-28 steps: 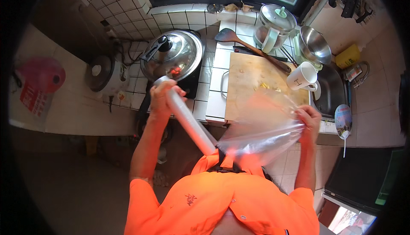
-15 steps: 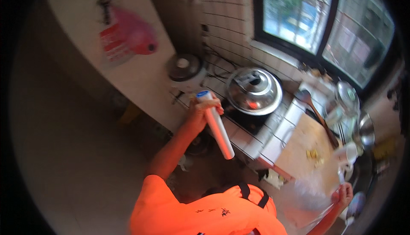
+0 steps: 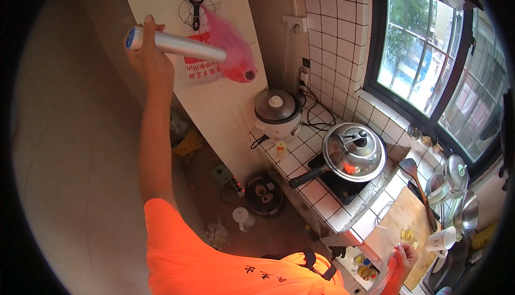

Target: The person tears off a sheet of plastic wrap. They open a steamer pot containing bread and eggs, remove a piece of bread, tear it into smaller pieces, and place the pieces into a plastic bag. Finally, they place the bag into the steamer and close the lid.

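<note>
My left hand [image 3: 150, 56] is raised at the upper left, its fingers wrapped round one end of a whitish roll of thin plastic [image 3: 196, 47] with a blue end cap. The roll points right, in front of a pink plastic bag [image 3: 228, 40] hanging on the pale panel. At the lower right, my right hand [image 3: 403, 260] pinches a clear plastic bag or film [image 3: 382, 252], whose lower part is hard to make out. That hand is over the near part of a wooden cutting board [image 3: 394, 214] bearing yellowish cut pieces [image 3: 407, 235].
A lidded wok [image 3: 354, 153] sits on a black cooktop, its handle toward the left. Behind it stands a rice cooker [image 3: 278, 115]. A wooden-handled spatula [image 3: 421, 187], a white cup [image 3: 441, 240] and metal pans [image 3: 465, 213] crowd the right. A dark round appliance [image 3: 263, 194] stands on the floor.
My left hand has swung up and left with the roll, away from the counter. My right hand has moved left and slightly down, still gripping the plastic. The view has shifted.
</note>
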A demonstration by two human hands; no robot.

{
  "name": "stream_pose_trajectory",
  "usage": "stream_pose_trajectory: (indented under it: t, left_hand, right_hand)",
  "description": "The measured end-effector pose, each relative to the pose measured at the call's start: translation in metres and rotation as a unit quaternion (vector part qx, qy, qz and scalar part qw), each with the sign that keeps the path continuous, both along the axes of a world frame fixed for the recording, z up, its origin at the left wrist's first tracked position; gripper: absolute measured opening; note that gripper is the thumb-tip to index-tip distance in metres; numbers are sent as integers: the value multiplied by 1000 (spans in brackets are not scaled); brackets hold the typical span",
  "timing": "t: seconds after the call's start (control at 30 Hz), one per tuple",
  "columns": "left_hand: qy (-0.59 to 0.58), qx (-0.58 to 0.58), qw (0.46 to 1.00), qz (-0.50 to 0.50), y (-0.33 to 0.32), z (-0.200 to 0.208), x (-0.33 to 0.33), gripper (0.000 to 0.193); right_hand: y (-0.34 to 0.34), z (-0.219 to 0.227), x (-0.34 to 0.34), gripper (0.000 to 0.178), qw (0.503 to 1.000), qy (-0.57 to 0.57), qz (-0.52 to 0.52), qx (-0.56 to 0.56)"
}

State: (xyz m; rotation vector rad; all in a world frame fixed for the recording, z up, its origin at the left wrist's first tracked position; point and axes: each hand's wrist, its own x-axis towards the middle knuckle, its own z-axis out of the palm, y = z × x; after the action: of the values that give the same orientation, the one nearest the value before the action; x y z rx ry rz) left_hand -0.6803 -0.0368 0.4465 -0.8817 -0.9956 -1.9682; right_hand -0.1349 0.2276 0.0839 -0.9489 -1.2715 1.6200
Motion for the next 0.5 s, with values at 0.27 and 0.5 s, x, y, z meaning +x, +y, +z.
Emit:
stream_pose_trajectory:
  t: [0.27, 0.5]
  left_hand:
    - [76, 2, 978, 197, 25, 1, -97, 35]
    - [94, 37, 983, 151, 40, -11, -146, 32]
  right_hand:
    - [-44, 55, -29, 12, 991, -132, -3, -4]
    - [-52, 48, -36, 7, 992, -125, -29, -17]
